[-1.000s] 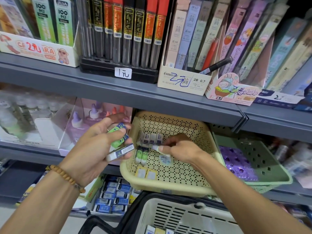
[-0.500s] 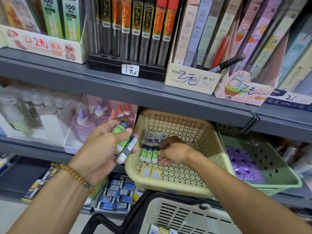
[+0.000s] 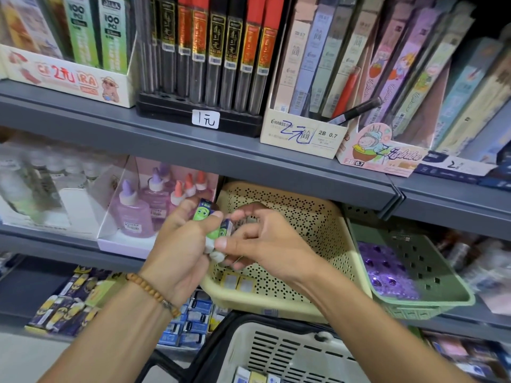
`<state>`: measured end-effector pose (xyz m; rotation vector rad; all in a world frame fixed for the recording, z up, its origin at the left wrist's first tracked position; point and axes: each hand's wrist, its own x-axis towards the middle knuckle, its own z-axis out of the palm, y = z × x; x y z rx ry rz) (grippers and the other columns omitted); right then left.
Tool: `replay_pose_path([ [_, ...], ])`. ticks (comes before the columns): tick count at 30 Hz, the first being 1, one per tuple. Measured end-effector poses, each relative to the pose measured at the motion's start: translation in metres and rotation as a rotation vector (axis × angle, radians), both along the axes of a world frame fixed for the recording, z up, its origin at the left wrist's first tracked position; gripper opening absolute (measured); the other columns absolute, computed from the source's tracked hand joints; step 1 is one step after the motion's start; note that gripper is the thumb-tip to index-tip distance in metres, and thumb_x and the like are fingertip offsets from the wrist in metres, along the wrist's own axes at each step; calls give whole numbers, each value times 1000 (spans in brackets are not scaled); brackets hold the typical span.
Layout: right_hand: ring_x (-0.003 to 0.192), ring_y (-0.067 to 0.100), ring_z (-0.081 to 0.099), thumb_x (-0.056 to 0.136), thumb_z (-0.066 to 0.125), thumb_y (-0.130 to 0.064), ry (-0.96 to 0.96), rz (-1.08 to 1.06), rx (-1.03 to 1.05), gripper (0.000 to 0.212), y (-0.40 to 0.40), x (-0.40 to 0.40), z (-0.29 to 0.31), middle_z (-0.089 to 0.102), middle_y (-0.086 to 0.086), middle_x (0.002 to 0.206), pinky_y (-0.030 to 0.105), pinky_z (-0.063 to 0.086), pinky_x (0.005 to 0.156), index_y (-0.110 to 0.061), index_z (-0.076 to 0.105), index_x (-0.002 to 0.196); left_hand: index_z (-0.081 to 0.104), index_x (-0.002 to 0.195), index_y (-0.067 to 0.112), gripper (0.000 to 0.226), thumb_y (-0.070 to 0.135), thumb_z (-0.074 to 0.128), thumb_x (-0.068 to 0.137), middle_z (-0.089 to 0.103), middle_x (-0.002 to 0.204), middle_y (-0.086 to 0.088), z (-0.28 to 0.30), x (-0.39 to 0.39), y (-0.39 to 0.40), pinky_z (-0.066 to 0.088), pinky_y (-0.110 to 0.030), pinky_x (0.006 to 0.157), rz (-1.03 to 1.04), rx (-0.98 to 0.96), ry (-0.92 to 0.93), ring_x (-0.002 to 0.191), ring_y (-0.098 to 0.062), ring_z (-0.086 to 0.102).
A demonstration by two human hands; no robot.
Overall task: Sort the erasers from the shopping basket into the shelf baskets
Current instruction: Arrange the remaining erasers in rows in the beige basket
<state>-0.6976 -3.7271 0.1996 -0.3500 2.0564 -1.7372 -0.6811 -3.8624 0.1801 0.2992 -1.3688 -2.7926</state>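
Observation:
My left hand [image 3: 179,244] grips a green cartoon eraser [image 3: 203,214] upright, with a second eraser [image 3: 224,228] beside it. My right hand [image 3: 265,239] meets it in front of the beige perforated shelf basket [image 3: 318,217] and pinches that second eraser with thumb and fingers. Two yellow-wrapped erasers [image 3: 237,283] lie near the basket's front wall; the rest of its contents are hidden behind my hands. The white shopping basket [image 3: 290,352] with a black rim sits at the bottom, with a few erasers [image 3: 255,377] showing in it.
A green shelf basket [image 3: 431,294] holding purple packets stands right of the beige one. Glue bottles [image 3: 143,208] in a box stand to the left. Lead refill boxes fill the grey shelf [image 3: 193,145] above. Boxed erasers [image 3: 190,319] lie on the lower shelf.
My right hand has left the row of erasers in the beige basket and come up left to my left hand, taking hold of the second eraser there. The camera has moved closer.

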Motion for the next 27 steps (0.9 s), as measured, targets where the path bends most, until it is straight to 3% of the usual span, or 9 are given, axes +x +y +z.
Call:
replay_pose_path([
  [3,55,15,61,81,71,8,-22,-15,42,44,9,-4,-5,63,0,63,23,51,50,-9,50,115,54,115,7,27,-9,47,94,64,103,-15,2,0,2,60,-34,71,5,74,13,85,-20,72],
  [6,55,14,63,84,68,5,-55,-140,100,28,28,-17,-11,69,4,65,21,51,49,-12,60,105,40,140,8,51,-6,53,93,56,122,-13,2,-3,-2,59,-33,77,55,78,-57,96,-25,71],
  [9,55,16,67,87,69,-3,-65,-308,272,17,46,-39,-24,72,10,65,22,53,52,-8,64,103,29,148,8,65,-4,56,91,54,124,-18,2,-2,-9,61,-31,67,62,81,-83,91,-30,73],
  [14,62,13,69,93,66,-18,-193,-199,627,17,47,-61,-56,75,13,79,26,59,68,-2,70,97,31,144,7,66,-2,63,86,61,115,-20,2,1,-14,57,-24,55,73,44,-106,78,-24,74],
  [16,58,11,67,92,67,-20,-172,-186,679,19,44,-64,-62,76,14,82,21,56,60,-1,70,97,32,142,-1,62,-1,62,88,60,117,-24,1,1,-14,54,-22,52,52,28,-115,73,-21,73],
  [20,78,18,74,89,72,-18,-142,-166,737,11,43,-64,-62,76,13,86,32,60,80,-9,65,88,43,113,4,26,-6,50,91,59,105,-37,3,-1,-18,54,-25,50,13,44,-111,68,-22,72],
  [22,76,16,74,89,72,-15,-155,-161,712,13,42,-63,-60,75,13,88,26,60,74,-13,60,94,41,126,6,39,-9,48,91,62,102,-33,3,-1,-19,55,-25,52,3,54,-98,71,-24,73],
  [24,65,12,71,87,72,-8,-173,-173,640,27,40,-62,-58,73,13,84,20,58,60,-11,58,109,25,145,7,63,-12,47,90,65,104,-31,2,0,-18,57,-27,55,11,54,-94,78,-25,74],
  [27,67,12,72,85,73,-3,-151,-155,623,36,35,-61,-59,71,11,84,21,59,61,-8,57,117,22,148,12,69,-16,46,90,60,113,-31,4,2,-19,58,-29,57,18,58,-85,83,-27,74],
])
